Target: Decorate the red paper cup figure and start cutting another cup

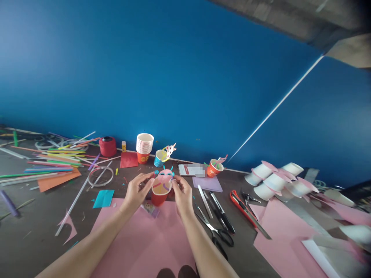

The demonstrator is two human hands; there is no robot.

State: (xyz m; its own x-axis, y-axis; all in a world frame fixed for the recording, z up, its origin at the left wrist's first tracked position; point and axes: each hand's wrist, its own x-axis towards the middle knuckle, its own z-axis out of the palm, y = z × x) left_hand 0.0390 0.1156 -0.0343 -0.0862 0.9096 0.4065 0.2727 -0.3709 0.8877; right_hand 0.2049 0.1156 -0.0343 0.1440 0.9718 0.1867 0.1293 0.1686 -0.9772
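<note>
In the middle, a red paper cup [159, 198] stands upright over the pink paper sheet. At its far rim is a pink paper figure [164, 177] with blue antennae and blue round pieces, and short coloured strips show at the cup's mouth. My left hand [139, 191] is at the left of the rim, thumb and fingers pinched at the figure's side. From the right, my right hand [182, 194] pinches the figure's other side. The exact grip points are small and partly covered by fingertips. Against the cup's near left side lies a small clear packet [150, 209].
Drinking straws [55, 162] heap at the left. Behind are stacked paper cups [144, 144], a blue cup [159, 157], another red cup [214, 169] and a phone [188, 170]. Scissors [213, 227], pens [222, 212], a red utility knife [246, 210] and white cups [272, 181] lie right.
</note>
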